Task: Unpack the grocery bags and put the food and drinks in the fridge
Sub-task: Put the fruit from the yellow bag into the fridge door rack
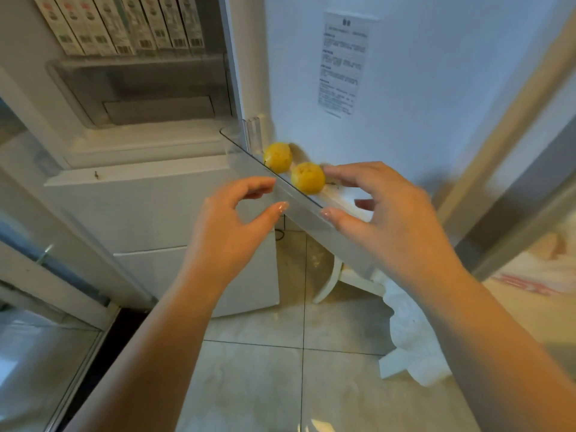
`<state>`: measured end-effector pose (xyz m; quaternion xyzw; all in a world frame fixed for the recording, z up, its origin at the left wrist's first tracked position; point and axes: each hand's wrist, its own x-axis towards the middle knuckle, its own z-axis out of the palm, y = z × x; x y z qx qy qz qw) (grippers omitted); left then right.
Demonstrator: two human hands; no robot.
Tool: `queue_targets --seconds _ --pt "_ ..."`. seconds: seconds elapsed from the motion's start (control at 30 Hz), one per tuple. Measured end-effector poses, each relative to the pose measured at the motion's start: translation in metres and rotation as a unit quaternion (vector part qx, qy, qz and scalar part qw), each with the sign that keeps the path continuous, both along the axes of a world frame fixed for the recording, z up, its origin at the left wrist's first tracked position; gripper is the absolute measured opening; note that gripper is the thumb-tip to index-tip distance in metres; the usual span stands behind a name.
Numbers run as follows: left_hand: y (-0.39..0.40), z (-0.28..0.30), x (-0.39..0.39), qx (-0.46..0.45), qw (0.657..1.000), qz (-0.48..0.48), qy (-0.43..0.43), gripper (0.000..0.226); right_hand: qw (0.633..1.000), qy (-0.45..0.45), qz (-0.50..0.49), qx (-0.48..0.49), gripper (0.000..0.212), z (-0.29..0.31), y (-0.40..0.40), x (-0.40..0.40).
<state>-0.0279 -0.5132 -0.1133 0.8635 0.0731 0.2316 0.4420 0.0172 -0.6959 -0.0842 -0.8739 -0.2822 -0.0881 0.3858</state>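
1. Two yellow fruits sit side by side in a clear door bin [299, 210] of the open fridge: the far fruit [277, 157] close to the bin's inner end, the near fruit [308, 178] just beside it and toward the person.
2. The right hand [383, 213] reaches over the bin; its grip is spread, fingertips just beside the near fruit, thumb lying on the bin's clear front wall, holding nothing.
3. The left hand [230, 226] hovers at the outer face of the same wall, its grip loosely spread, fingers relaxed and holding nothing.
4. Above, a row of cartons [124, 23] stands in an upper door shelf.
5. A printed sheet [343, 62] is stuck to the white fridge door.
6. On the tiled floor [249, 385] below lies a crumpled white bag [408, 338].
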Motion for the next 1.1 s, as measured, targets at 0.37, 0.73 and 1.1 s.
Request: queue_targets --seconds 0.37,0.73,1.1 --pt "-0.113 -0.045 -0.092 -0.008 0.999 0.026 0.037 0.03 0.999 0.024 0.016 0.014 0.042 -0.051 -0.146 -0.082" --pt "-0.306 -0.094 -0.119 0.04 0.989 -0.084 0.118 0.033 0.99 0.12 -0.068 -0.005 0.042 -0.114 -0.334 -0.142" --pt "-0.401 -0.115 -0.033 0.06 0.971 -0.169 0.156 0.026 0.974 0.146 -0.162 -0.068 0.044 -0.138 -0.437 -0.084"
